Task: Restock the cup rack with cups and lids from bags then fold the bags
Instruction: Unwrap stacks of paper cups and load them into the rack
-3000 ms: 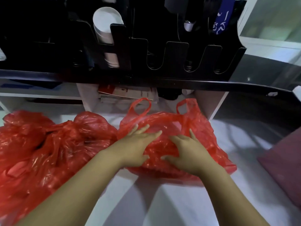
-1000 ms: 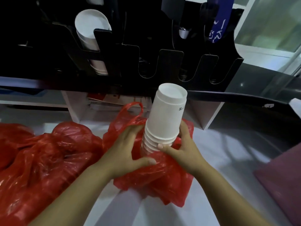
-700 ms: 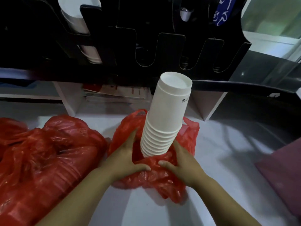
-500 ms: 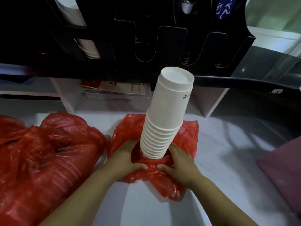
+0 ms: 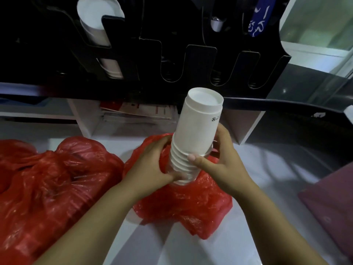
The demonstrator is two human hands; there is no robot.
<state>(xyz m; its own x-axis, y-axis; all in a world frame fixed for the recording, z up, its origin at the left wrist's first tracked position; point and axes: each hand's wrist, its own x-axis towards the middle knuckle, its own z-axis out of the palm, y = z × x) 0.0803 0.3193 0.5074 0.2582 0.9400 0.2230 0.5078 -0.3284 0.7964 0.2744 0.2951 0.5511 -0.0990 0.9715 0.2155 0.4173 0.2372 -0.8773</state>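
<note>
left hand (image 5: 152, 166), right hand (image 5: 224, 162): both curled round 1 stack of white paper cups (image 5: 196, 131) | red bags (image 5: 47, 184): 2, on table (image 5: 191, 249) | cup rack (image 5: 172, 54): 1 racked stack (image 5: 97, 25)

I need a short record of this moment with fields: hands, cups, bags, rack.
left hand: grips the cup stack low down
right hand: grips the same stack, thumb on its front
cup stack: white, bottoms up, standing in the small red bag
large red bag: lies to the left, crumpled
cup rack: black; one left slot holds white cups, slots to its right look empty
</note>
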